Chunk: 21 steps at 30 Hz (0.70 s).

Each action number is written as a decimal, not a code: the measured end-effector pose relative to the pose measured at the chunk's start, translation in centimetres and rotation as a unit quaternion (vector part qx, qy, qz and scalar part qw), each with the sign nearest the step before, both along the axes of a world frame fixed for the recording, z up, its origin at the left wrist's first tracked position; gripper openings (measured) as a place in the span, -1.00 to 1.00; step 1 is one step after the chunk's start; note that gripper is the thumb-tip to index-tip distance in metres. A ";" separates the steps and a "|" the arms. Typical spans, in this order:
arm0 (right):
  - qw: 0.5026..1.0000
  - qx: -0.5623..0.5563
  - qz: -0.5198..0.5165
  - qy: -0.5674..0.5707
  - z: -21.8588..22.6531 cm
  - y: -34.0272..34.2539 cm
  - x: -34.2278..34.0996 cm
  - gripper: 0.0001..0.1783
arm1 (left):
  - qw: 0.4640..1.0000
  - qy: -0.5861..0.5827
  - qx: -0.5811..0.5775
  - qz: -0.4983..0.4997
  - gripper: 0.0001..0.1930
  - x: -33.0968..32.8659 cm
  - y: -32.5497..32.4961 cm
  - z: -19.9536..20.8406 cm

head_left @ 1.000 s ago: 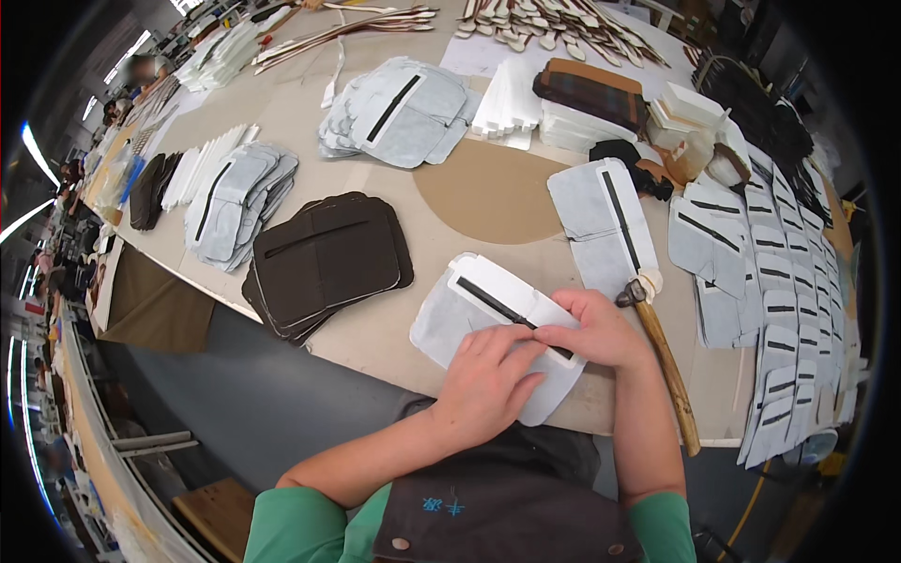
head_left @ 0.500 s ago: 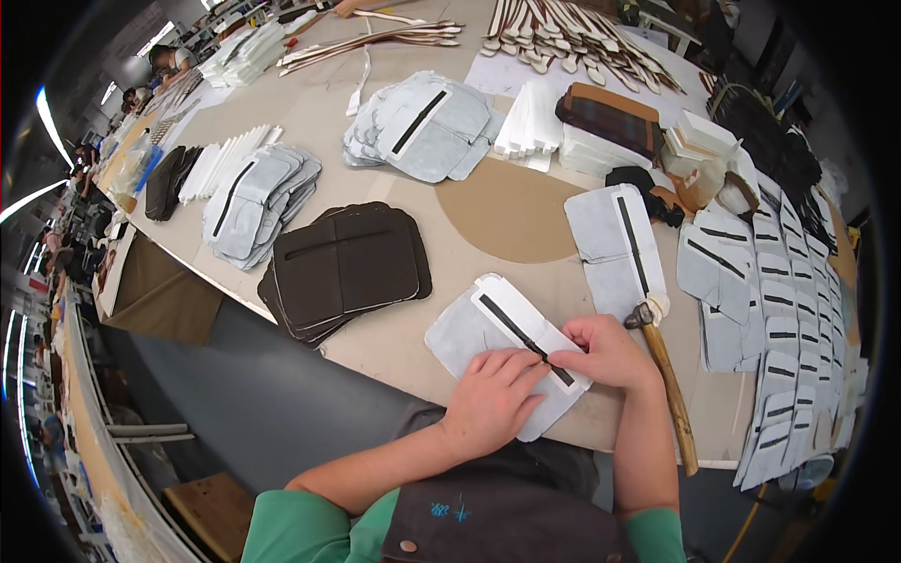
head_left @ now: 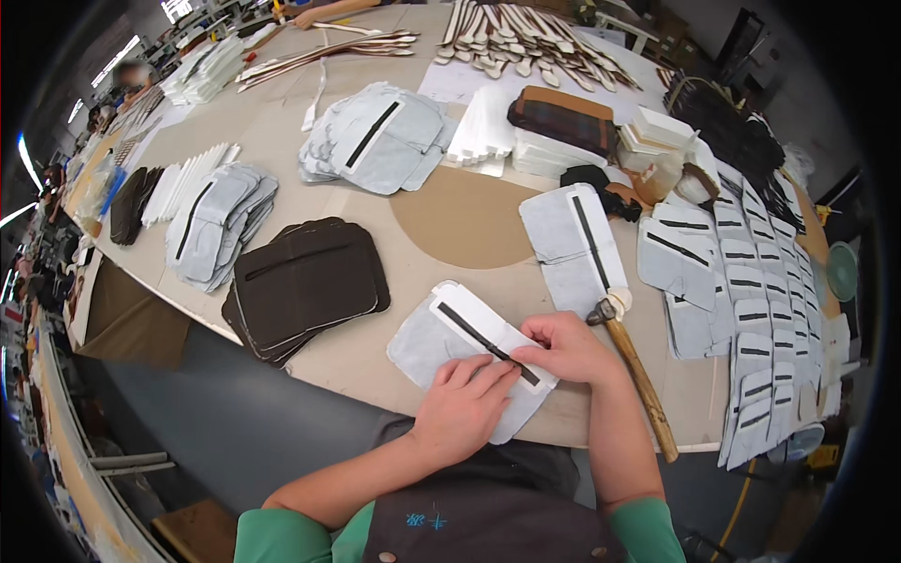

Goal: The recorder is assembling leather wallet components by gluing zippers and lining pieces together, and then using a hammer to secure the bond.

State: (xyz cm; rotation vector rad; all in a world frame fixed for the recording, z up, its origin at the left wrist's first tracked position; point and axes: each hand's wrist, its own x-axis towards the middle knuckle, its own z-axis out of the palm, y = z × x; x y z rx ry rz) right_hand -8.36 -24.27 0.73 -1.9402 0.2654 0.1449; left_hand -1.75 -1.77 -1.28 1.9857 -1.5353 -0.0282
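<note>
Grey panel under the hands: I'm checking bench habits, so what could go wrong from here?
The black strip on the grey panel might skew, with the left hand and right hand close together there. The hammer could fall if bumped: its handle juts past the edge of the table.

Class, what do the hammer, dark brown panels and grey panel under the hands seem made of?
Hammer handle: smooth wood, it seems, yellowish with darker mottling. Hammer head: probably metal, dark and dull. Dark brown panels: possibly leather or imitation, matte with pale edges. Grey panel: perhaps fabric or fabric-backed leather, matte and creased.
</note>
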 end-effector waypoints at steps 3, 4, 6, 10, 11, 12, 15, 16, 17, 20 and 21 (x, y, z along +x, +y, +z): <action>1.000 -0.020 0.005 0.008 0.5 0.2 -0.1 -0.80 | 1.000 -0.008 -0.005 -0.004 -0.53 0.0 0.1 -0.1; 1.000 -0.005 0.001 -0.005 0.6 0.4 -0.2 -0.81 | 1.000 -0.010 -0.015 -0.007 -0.53 -0.1 0.1 -0.2; 0.999 -0.049 0.021 0.001 1.2 0.4 0.0 -0.81 | 1.000 -0.013 -0.025 -0.013 -0.53 0.0 0.2 -0.5; 0.988 -0.145 0.049 0.010 0.5 0.6 0.4 -0.78 | 0.999 -0.036 -0.015 -0.023 -0.54 0.0 0.1 -0.4; 0.988 -0.145 0.046 0.010 0.1 0.3 0.2 -0.78 | 0.999 -0.032 -0.018 -0.023 -0.54 0.0 -0.1 -0.2; 0.999 -0.044 0.013 0.006 -0.2 -0.1 0.1 -0.79 | 0.999 -0.033 -0.017 -0.023 -0.54 0.0 -0.1 0.0; 1.000 0.027 -0.011 0.004 0.3 0.0 -0.4 -0.81 | 0.999 -0.025 -0.009 -0.029 -0.54 0.0 -0.2 0.2; 0.999 -0.045 0.003 0.015 0.8 0.4 -0.4 -0.83 | 0.999 -0.025 -0.015 -0.023 -0.55 -0.1 -0.1 0.2; 0.993 -0.117 0.017 0.026 1.1 0.7 -0.4 -0.85 | 0.999 -0.024 -0.020 -0.017 -0.55 -0.2 -0.1 0.2; 0.998 -0.046 -0.006 0.037 1.3 0.1 -1.4 -0.83 | 0.997 -0.066 -0.002 -0.044 -0.56 0.0 0.0 -0.6; 0.998 -0.045 -0.007 0.036 0.9 -0.2 -2.0 -0.83 | 0.997 -0.067 -0.002 -0.045 -0.56 -0.1 -0.2 -0.3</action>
